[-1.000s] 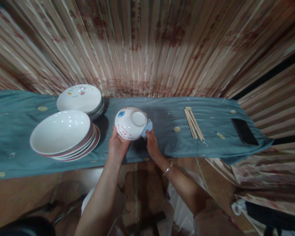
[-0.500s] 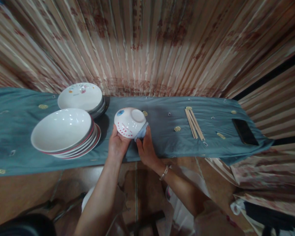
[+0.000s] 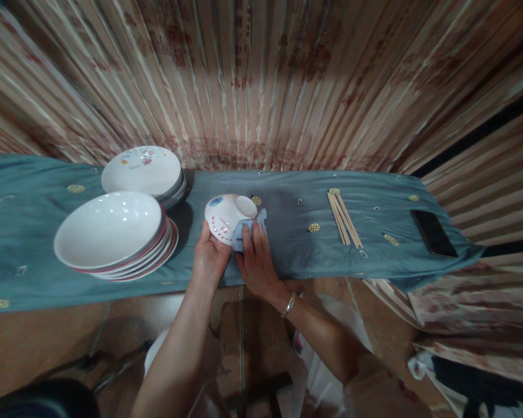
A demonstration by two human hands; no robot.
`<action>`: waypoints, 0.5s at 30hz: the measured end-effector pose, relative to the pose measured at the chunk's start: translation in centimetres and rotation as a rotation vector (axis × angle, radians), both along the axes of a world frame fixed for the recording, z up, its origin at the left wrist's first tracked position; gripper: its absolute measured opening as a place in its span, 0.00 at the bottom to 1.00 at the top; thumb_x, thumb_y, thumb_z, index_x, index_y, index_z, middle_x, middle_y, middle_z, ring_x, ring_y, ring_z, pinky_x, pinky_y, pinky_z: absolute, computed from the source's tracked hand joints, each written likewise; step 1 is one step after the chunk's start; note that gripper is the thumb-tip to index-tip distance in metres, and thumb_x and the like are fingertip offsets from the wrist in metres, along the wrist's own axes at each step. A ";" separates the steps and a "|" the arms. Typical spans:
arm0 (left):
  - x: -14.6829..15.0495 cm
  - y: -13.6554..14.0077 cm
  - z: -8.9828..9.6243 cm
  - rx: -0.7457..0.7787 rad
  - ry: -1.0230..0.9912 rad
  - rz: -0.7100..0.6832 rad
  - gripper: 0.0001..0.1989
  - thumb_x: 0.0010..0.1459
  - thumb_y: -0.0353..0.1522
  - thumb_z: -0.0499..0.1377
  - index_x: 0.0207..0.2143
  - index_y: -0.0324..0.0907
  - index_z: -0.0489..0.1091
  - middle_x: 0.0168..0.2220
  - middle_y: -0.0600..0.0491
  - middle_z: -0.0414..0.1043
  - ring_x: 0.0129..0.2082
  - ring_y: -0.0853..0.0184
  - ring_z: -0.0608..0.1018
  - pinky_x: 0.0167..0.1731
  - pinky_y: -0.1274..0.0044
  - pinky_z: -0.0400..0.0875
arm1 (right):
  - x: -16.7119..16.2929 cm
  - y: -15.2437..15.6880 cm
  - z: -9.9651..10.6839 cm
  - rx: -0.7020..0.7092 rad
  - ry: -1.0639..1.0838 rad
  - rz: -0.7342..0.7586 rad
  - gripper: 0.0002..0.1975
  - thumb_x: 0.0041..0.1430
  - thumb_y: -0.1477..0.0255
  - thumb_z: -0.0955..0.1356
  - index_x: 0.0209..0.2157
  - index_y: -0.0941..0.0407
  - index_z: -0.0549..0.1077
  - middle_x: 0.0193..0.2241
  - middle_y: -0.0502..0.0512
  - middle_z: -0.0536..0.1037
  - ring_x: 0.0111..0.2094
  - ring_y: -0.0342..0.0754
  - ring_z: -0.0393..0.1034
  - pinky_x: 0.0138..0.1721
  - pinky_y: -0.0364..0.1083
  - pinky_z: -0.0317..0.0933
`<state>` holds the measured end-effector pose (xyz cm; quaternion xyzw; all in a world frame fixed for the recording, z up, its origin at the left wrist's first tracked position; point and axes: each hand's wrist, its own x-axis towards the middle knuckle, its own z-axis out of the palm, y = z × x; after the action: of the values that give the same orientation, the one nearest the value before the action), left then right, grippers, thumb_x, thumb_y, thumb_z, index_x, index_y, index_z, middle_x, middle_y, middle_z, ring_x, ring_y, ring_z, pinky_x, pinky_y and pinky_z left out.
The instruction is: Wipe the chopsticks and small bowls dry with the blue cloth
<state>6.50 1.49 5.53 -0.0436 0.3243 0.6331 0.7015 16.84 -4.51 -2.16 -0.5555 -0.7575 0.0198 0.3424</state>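
A small white bowl (image 3: 223, 216) with a blue flower and red marks is tipped over, its round foot facing up and away. My left hand (image 3: 210, 255) grips the bowl's near left rim, thumb on the outside. Pressed flat against the right outer wall is a light blue cloth (image 3: 240, 233), held under the fingers of my right hand (image 3: 258, 258). The cloth's far corner sticks out beyond my fingertips, near the foot. My right palm and thumb are partly hidden.
To the left stand a stack of large white bowls (image 3: 108, 232) with red rims and, behind it, a stack of flowered plates (image 3: 143, 174). Several wooden chopsticks (image 3: 344, 219) and a black phone (image 3: 434, 233) lie rightward on the green tablecloth (image 3: 287, 255). A pleated curtain (image 3: 261, 87) hangs behind.
My right hand and the cloth have moved from the bowl's right rim up onto its outer wall, fingers now spread over the cloth. The bowl has turned slightly in my left hand.
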 end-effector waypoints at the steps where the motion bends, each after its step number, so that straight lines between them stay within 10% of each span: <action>1: 0.0 0.0 0.0 -0.009 0.004 -0.006 0.23 0.72 0.34 0.44 0.64 0.38 0.65 0.48 0.44 0.81 0.49 0.63 0.82 0.54 0.72 0.74 | 0.1 0.0 0.0 0.015 -0.020 0.011 0.37 0.69 0.73 0.60 0.72 0.61 0.36 0.72 0.74 0.45 0.74 0.64 0.30 0.67 0.69 0.50; 8: 0.1 -0.5 -0.3 -0.012 0.062 -0.077 0.22 0.71 0.34 0.47 0.62 0.37 0.67 0.40 0.46 0.83 0.35 0.66 0.85 0.45 0.77 0.78 | 0.7 0.1 0.9 0.080 -0.147 0.044 0.27 0.68 0.77 0.61 0.67 0.55 0.59 0.70 0.65 0.55 0.74 0.62 0.31 0.67 0.66 0.50; 15: 0.7 -1.2 -0.5 -0.018 0.111 -0.138 0.20 0.70 0.33 0.48 0.55 0.33 0.72 0.30 0.48 0.82 0.30 0.67 0.84 0.45 0.77 0.78 | 0.7 -0.2 1.6 0.110 -0.203 0.052 0.26 0.69 0.75 0.62 0.67 0.50 0.60 0.69 0.59 0.58 0.73 0.59 0.38 0.68 0.63 0.48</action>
<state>7.20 0.30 5.04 0.0076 0.3706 0.5818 0.7239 17.57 -4.73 -0.56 -0.5150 -0.8025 -0.0695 0.2932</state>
